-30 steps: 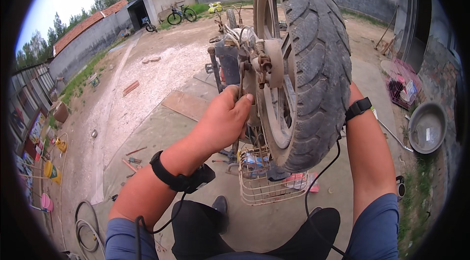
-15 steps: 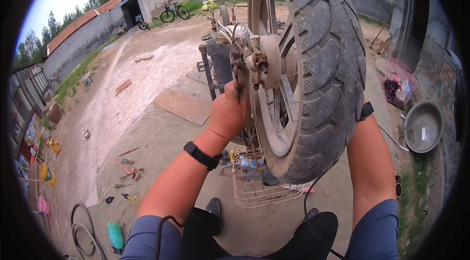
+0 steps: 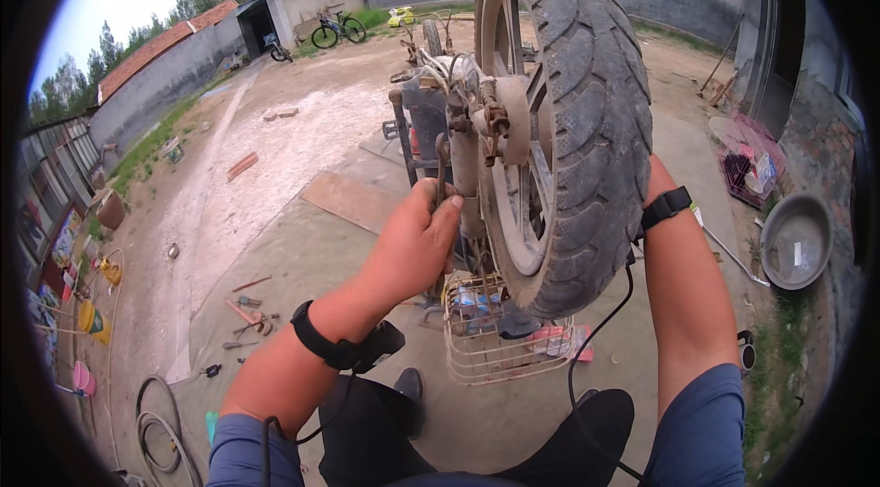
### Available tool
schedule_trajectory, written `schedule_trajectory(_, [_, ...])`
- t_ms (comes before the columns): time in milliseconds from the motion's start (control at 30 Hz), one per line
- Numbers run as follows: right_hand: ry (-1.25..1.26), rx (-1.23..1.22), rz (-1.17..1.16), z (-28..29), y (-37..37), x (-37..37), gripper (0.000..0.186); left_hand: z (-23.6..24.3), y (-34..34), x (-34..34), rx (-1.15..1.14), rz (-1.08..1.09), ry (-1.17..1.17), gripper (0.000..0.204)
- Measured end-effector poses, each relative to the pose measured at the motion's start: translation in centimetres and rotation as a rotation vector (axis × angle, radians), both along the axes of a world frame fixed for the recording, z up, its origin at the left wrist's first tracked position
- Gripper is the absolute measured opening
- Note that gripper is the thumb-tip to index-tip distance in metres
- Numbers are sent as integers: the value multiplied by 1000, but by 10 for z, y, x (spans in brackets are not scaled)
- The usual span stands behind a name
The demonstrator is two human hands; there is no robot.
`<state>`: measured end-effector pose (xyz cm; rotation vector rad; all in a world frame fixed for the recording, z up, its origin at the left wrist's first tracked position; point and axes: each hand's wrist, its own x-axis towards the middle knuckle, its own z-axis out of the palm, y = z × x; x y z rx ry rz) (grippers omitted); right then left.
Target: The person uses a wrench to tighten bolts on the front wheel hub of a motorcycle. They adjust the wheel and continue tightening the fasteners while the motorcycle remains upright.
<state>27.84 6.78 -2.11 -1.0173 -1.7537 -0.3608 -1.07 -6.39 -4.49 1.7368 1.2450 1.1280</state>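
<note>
A large wheel with a worn, dusty black tyre and pale spoked rim stands upright in front of me, part of a two-wheeler. Rusty bolts and a nut show at its hub. My left hand is closed round a wrench, whose head points up beside the frame, left of the hub. My right arm reaches to the tyre's right side. Of my right hand only the back and wrist show; the fingers are hidden behind the tyre.
Below the wheel is a wire basket. Several hand tools lie on the mat to the left, near a coiled hose. A grey basin and a pink wire cage stand at right. A black cable hangs below the tyre.
My left hand has drawn back down and left from beside the hub, and the wrench now shows above it. The wheel appears slightly farther left and smaller.
</note>
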Motion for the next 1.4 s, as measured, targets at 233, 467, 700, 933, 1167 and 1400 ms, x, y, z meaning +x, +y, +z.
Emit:
schedule_trajectory(233, [-72, 74, -135, -1, -1, -10, 23, 26, -1, 4, -109, -29, 37, 21])
schedule_trajectory(467, [59, -50, 3, -11, 17, 3, 21, 29, 0, 11, -134, -19, 13, 21])
schedule_trajectory(700, [70, -55, -8, -11, 15, -1, 22, 37, 8, 9, -177, -26, -5, 25])
schedule_trajectory(933, [65, -30, -10, -13, 22, 1, 23, 37, 7, 17, -123, 39, 30, 25])
schedule_trajectory(1167, [48, 76, -33, -12, 8, -6, 23, -15, 33, 13, 422, 112, 119, 15])
schedule_trajectory(1400, [-11, 119, -106, -8, 5, -9, 24, -65, 86, 13, 838, 189, 137, 15])
